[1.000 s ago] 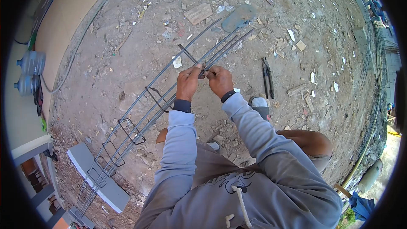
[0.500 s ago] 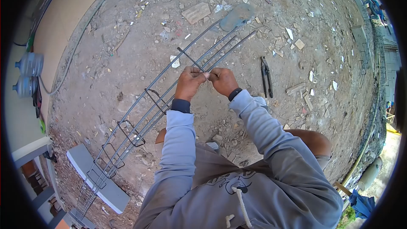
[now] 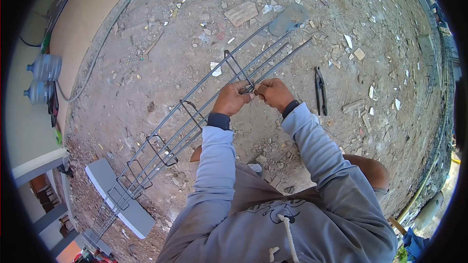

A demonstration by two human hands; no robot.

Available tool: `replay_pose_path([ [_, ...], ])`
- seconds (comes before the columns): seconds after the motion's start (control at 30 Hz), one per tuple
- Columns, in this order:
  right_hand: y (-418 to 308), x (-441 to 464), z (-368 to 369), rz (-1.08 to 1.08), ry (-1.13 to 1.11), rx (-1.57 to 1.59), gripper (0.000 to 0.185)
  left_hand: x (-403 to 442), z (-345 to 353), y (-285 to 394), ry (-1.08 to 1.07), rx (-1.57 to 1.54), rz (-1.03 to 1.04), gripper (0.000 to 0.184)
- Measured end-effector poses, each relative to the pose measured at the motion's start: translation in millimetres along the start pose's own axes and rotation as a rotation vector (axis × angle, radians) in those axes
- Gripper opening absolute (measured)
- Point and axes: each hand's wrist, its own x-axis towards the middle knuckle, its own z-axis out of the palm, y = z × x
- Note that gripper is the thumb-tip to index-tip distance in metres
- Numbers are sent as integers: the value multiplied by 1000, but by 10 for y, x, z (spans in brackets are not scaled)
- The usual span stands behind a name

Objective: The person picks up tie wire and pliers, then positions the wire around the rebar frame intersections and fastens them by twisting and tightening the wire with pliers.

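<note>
A long cage of steel bars (image 3: 168,115) with square stirrups runs from the lower left to the upper middle. Near its upper end, my left hand (image 3: 233,98) is closed on the corner of a stirrup (image 3: 237,66), where it meets a bar. My right hand (image 3: 275,93) is pinched right beside it, fingertips almost touching the left ones; what it holds is too small to name. Thin strands hang just below the fingertips. Black-handled pincers (image 3: 320,91) lie on the dirt to the right of my hands.
A grey block (image 3: 119,197) lies under the cage's lower part. Beyond the bar ends are a flat greyish piece (image 3: 288,19) and a broken slab (image 3: 241,13). Water bottles (image 3: 46,67) stand at the left. More steel bars (image 3: 441,97) run along the right edge.
The view has shifted, so the scene sits further right. The end stirrup now appears more open and tilted around the bars. Both hands remain together at its corner.
</note>
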Motion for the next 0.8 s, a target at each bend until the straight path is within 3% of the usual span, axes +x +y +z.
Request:
replay_pose_path([
  [0.07, -83, -34, -10, 123, -17, 104, 32, -11, 2, 85, -28, 5, -41, 33],
  [0.23, -141, -29, -2, 72, 34, -222, 36, -2, 92, 160, -8, 170, -26, 19],
  [0.37, -192, -34, -24, 49, 23, -335, 34, 45, 147, 1, 53, 249, 27, 20],
  [0.67, -23, -4, 130, 181, 114, -25, 37, 66, 232, 28, 206, 388, 16, 21],
  [0.73, 82, 58, 183, 117, 149, 28, 36, 64, 298, 5, 321, 474, 48, 19],
  [0.8, 141, 79, 205, 75, 170, 59, 35, 69, 294, -3, 301, 461, 26, 21],
])
